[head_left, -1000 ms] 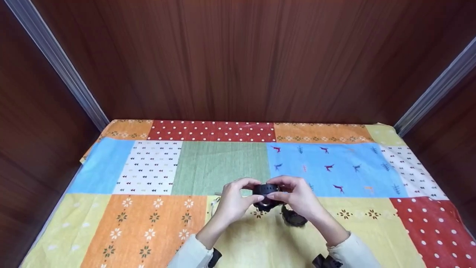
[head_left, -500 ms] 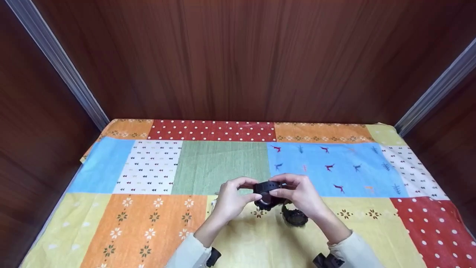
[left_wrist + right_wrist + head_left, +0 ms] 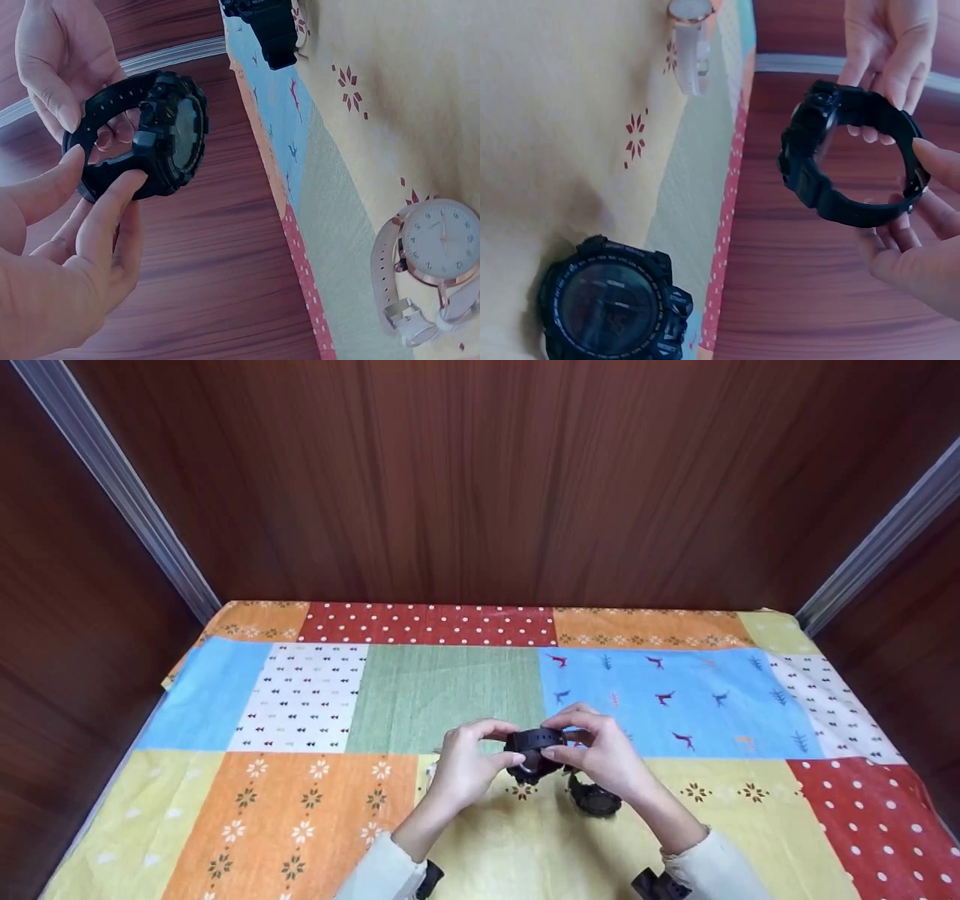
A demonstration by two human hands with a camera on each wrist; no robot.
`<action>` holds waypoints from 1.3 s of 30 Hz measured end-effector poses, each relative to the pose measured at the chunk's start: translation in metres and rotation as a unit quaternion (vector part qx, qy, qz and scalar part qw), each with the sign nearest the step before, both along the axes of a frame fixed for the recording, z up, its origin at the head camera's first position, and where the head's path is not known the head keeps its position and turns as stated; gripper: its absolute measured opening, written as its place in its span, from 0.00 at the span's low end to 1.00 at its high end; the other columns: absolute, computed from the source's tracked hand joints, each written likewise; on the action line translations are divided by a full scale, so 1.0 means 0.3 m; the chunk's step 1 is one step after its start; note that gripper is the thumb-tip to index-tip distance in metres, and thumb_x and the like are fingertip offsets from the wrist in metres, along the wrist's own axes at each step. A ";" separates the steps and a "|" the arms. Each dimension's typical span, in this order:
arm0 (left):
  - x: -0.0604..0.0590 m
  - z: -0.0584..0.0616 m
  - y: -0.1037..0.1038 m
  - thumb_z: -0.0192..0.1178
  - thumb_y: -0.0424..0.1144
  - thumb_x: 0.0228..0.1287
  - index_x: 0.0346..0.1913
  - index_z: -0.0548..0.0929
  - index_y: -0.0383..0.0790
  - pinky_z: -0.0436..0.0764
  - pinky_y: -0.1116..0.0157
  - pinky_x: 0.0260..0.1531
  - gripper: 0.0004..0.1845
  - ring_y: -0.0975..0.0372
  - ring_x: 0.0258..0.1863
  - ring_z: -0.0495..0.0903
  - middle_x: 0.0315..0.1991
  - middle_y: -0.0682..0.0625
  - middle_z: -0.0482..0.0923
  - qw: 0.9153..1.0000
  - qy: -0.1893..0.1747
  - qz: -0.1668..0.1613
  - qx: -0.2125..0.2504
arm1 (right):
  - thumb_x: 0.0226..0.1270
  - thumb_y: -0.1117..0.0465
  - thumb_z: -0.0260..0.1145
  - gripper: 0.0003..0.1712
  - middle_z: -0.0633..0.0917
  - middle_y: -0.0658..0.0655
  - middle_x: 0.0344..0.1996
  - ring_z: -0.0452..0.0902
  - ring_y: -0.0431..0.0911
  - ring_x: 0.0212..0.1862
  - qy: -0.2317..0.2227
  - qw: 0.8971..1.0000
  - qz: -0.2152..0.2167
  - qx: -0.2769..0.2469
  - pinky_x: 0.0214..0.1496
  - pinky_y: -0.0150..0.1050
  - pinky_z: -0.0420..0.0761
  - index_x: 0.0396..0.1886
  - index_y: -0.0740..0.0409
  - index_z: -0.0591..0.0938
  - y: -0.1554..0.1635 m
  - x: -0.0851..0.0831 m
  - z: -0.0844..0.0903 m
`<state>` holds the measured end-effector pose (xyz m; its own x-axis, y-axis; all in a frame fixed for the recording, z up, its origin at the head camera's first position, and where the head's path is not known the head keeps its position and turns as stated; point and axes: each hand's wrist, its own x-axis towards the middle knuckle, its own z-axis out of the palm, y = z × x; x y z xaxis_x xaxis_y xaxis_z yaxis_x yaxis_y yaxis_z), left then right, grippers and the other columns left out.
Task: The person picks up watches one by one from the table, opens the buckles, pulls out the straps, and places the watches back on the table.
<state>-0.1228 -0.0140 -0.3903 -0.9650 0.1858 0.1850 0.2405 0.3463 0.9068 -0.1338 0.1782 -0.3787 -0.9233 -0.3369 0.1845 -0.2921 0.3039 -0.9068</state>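
While both hands pinch the black watch, their grip hides its strap from overhead

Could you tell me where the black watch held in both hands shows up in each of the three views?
Head: held black watch at lower centre, between left hand and right hand.
Left wrist: upper left, above the fingers.
Right wrist: upper right.
Shared landmark: second black watch lying on the patchwork cloth.
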 end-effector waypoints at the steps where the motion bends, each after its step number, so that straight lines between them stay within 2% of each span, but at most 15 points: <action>1: 0.002 0.000 0.001 0.68 0.30 0.46 0.39 0.84 0.37 0.71 0.55 0.47 0.14 0.56 0.42 0.78 0.35 0.50 0.82 1.000 0.006 0.000 -0.004 | 0.49 0.72 0.70 0.15 0.77 0.61 0.37 0.75 0.52 0.41 0.013 1.000 0.000 0.008 0.47 0.36 0.77 0.39 0.70 0.81 0.000 -0.001 -0.002; 6: 0.006 0.001 0.009 0.68 0.30 0.46 0.39 0.83 0.36 0.73 0.57 0.46 0.13 0.57 0.41 0.78 0.36 0.49 0.81 0.999 0.031 0.002 -0.021 | 0.47 0.72 0.71 0.15 0.77 0.57 0.35 0.75 0.50 0.40 0.045 0.998 -0.006 0.044 0.47 0.37 0.77 0.38 0.68 0.82 0.000 0.002 -0.003; 10: 0.005 0.000 0.013 0.68 0.29 0.45 0.39 0.83 0.37 0.73 0.57 0.45 0.14 0.57 0.41 0.78 0.36 0.49 0.82 0.999 0.040 0.004 -0.029 | 0.47 0.70 0.71 0.14 0.78 0.56 0.34 0.75 0.49 0.40 0.046 0.998 -0.012 0.046 0.46 0.38 0.77 0.37 0.67 0.83 0.003 0.007 -0.002; 20: 0.004 -0.009 0.010 0.69 0.31 0.45 0.39 0.83 0.37 0.72 0.58 0.45 0.14 0.58 0.41 0.78 0.35 0.50 0.81 0.999 0.027 -0.002 -0.023 | 0.47 0.69 0.71 0.15 0.79 0.59 0.35 0.75 0.49 0.39 0.020 1.000 -0.015 0.015 0.43 0.38 0.78 0.38 0.67 0.83 0.009 0.007 0.002; 24: 0.003 -0.013 0.006 0.69 0.31 0.46 0.38 0.83 0.38 0.73 0.59 0.45 0.13 0.58 0.40 0.78 0.35 0.51 0.82 0.999 0.029 -0.006 -0.016 | 0.47 0.69 0.71 0.14 0.79 0.61 0.35 0.77 0.50 0.38 -0.005 1.000 -0.020 -0.004 0.41 0.36 0.79 0.38 0.67 0.83 0.012 0.006 0.005; 32: 0.004 -0.018 -0.001 0.68 0.30 0.47 0.39 0.83 0.37 0.73 0.59 0.45 0.13 0.58 0.40 0.78 0.35 0.51 0.81 0.999 0.032 -0.011 -0.007 | 0.49 0.69 0.71 0.13 0.79 0.61 0.37 0.79 0.46 0.35 -0.039 0.998 -0.039 -0.020 0.31 0.32 0.78 0.37 0.67 0.83 0.012 0.007 0.003; 39: 0.003 -0.022 -0.008 0.68 0.31 0.47 0.38 0.83 0.37 0.73 0.58 0.44 0.13 0.57 0.40 0.78 0.34 0.51 0.81 1.000 0.023 -0.006 -0.004 | 0.50 0.70 0.69 0.13 0.78 0.62 0.38 0.79 0.45 0.35 -0.061 0.996 -0.039 -0.050 0.31 0.35 0.78 0.38 0.70 0.80 0.008 0.011 0.012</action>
<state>-0.1220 -0.0164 -0.3971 -0.9530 0.1992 0.2283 0.2869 0.3507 0.8915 -0.1305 0.1805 -0.3751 -0.9638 -0.2479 0.0980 -0.1562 0.2274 -0.9612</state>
